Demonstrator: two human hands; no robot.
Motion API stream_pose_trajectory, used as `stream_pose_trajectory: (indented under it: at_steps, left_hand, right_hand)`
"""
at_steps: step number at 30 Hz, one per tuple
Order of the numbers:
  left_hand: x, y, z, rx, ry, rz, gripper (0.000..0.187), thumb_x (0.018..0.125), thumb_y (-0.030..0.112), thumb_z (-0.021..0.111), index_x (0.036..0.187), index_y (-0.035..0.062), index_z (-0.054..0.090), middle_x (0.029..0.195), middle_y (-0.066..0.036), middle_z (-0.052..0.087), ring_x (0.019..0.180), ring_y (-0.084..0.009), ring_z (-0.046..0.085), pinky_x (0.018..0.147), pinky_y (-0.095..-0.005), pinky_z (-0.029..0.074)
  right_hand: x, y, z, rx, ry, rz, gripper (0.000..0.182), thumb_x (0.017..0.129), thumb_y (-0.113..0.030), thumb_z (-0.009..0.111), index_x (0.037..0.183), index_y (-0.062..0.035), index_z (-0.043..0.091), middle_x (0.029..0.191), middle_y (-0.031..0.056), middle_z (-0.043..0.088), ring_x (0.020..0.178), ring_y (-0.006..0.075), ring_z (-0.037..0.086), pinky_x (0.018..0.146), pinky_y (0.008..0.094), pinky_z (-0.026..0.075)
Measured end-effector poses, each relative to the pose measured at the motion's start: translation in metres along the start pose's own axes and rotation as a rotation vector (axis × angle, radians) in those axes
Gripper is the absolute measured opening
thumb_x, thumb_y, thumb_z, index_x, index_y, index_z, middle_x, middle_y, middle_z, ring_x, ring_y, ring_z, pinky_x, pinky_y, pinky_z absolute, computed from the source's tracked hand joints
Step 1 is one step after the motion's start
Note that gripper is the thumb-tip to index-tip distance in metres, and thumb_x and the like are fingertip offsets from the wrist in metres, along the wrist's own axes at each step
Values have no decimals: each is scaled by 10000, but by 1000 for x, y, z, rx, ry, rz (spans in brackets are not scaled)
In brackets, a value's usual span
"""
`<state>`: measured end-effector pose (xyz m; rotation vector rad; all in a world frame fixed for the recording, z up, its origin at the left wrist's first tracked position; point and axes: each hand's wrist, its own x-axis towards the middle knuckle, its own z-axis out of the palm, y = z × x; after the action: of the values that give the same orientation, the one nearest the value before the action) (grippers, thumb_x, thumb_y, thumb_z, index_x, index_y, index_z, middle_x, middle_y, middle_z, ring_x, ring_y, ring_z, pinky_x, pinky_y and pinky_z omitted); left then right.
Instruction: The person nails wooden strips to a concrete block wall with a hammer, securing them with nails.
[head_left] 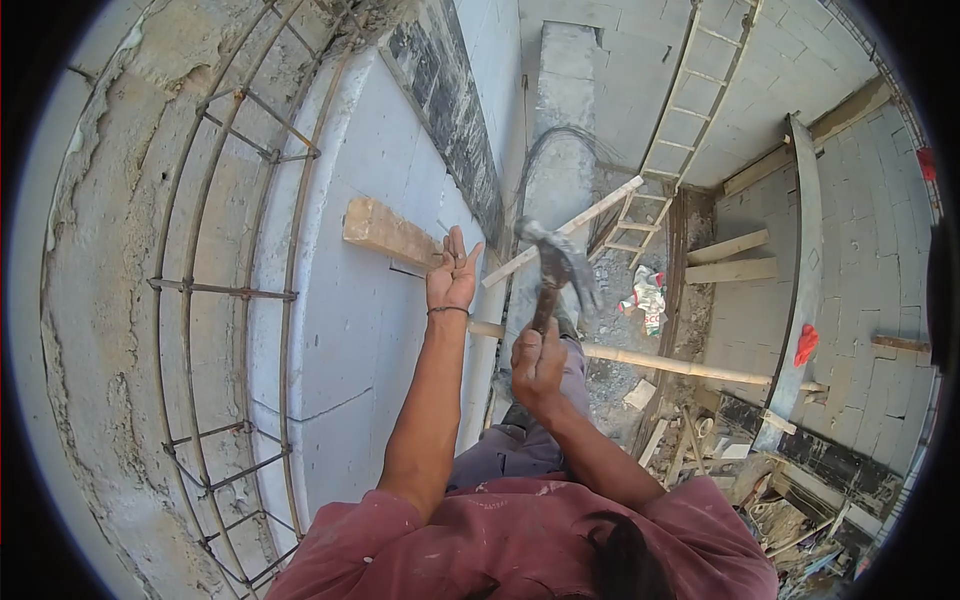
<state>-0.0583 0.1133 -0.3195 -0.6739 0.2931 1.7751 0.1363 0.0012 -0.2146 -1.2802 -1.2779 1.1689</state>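
Note:
My left hand (pixel 454 276) is palm up at the near end of a short wooden block (pixel 390 232), which lies against the pale block wall. Its fingers are stretched and spread, and a dark band circles the wrist. A thin, light, nail-like line shows close to the fingertips, too small to be sure of. With my right hand (pixel 539 366) I grip a claw hammer (pixel 556 272) by its handle, the head up and slightly blurred. The hammer is to the right of the block, apart from it.
A rebar cage (pixel 190 285) runs along the left. Below me, a bamboo pole (pixel 680 366) crosses the rubble floor. A ladder (pixel 700 95) leans at the back, and a long upright board (pixel 806 230) stands on the right. Scrap wood and debris (pixel 800 520) lie lower right.

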Motion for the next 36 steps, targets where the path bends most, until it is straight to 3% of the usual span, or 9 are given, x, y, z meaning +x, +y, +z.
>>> stream_pose_trajectory:
  at_steps: [4,6,11,14,17,24,26,31,36]
  left_hand:
    - [56,41,-56,-322,-436,-545,433,1103,68,238,1515,64,373,1481,-142,550,1377,-250,538,1193,-664,281]
    - [27,7,-6,150,60,72,451,1106,74,256,1555,79,301,1549,-110,477,1410,-216,497,1136,-464,460]
    - [4,0,9,-11,42,14,452,1115,109,215,1556,137,308,1590,-90,434,1423,-240,488,1211,-679,193]
    - [1,-2,12,-27,64,16,442,1103,79,251,1529,132,361,1529,-94,510,1383,-243,533,1221,-662,194]
    - [-2,-11,20,161,119,110,448,1114,110,210,1551,133,309,1588,-101,435,1427,-235,482,1208,-674,214]
    - [6,-1,2,52,23,58,450,1112,101,225,1556,126,291,1589,-105,431,1432,-239,475,1198,-652,272]
    - [6,1,-1,32,-31,27,458,1106,78,243,1557,139,293,1594,-95,426,1434,-243,473,1196,-645,283]
    - [17,6,-5,294,57,107,476,1093,44,272,1549,170,318,1597,-82,424,1432,-237,476,1207,-655,246]
    - [6,3,5,134,79,74,479,1069,-1,306,1513,169,359,1591,-78,436,1417,-230,498,1222,-660,192]
  right_hand:
    - [4,43,30,-247,-147,-31,225,1040,-180,533,1006,42,545,657,242,596,610,465,595,560,509,429]
    - [7,44,30,-196,-244,89,225,1040,-177,536,1012,46,539,690,268,608,677,529,579,593,542,427]
    - [-2,7,18,115,-8,-45,285,1061,-217,507,986,58,511,604,130,511,477,188,512,457,379,374]
    - [-14,58,40,360,113,-125,339,1088,-286,444,980,13,562,574,12,508,505,93,519,438,300,368]
    - [2,85,44,-303,-120,-173,312,1080,-262,481,1012,36,543,581,50,512,484,136,511,446,326,371]
    - [7,20,19,134,35,-42,316,1090,-336,452,917,-79,507,596,-15,497,513,146,497,453,302,377]
    - [0,27,40,790,287,-28,318,1095,-333,434,927,-72,504,621,-8,503,537,122,503,453,290,370]
    - [1,92,48,-119,-59,159,373,1065,-305,497,903,22,573,642,193,561,506,258,555,497,440,408]
    - [0,36,17,95,99,101,306,1062,-257,520,931,12,586,566,109,503,482,172,541,469,381,392]
